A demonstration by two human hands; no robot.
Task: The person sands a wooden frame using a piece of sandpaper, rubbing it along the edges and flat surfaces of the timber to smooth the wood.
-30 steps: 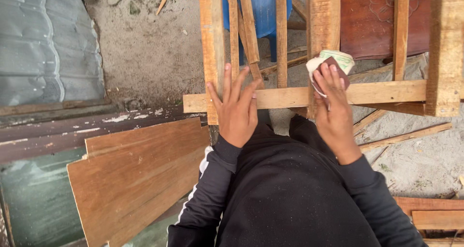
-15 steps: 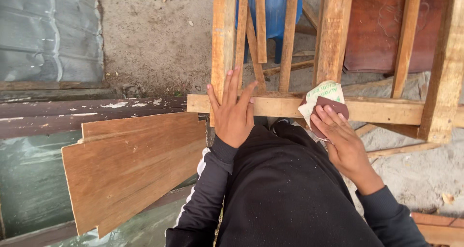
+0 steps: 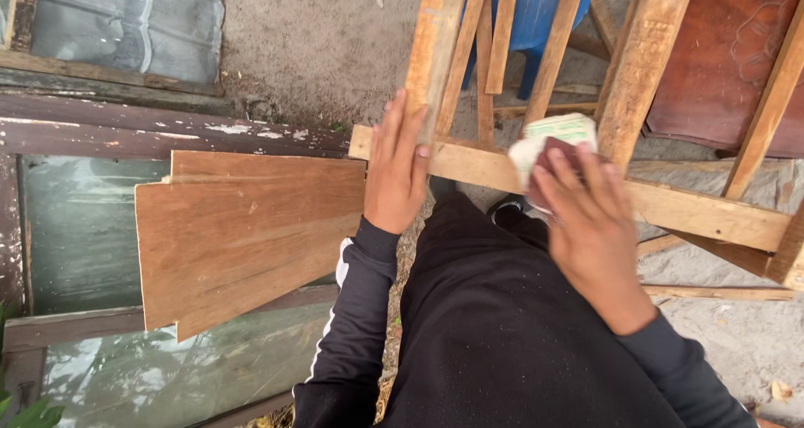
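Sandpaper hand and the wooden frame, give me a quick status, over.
Left hand flat on the wooden frame, bracing. Right hand presses folded sandpaper against the horizontal rail. Nothing between hands and rail; loose planks lie to the left.

1. The left hand (image 3: 398,172) is bare, with no glove, ring or watch to be seen on it.
2. The right hand (image 3: 590,227) is bare as well, and slightly blurred.
3. Just behind each hand begins a long, dark, almost black sleeve that closes snugly at the wrist with a plain cuff.
4. Further back from the left hand, a narrow white stripe (image 3: 342,265) runs along the outer seam of its sleeve.
5. Between the two sleeves lies a black garment (image 3: 502,327) of soft, matte cloth, dotted with fine pale dust specks.
6. Beyond it, close to the right hand, shows a dark shoe with a white edge (image 3: 505,212).
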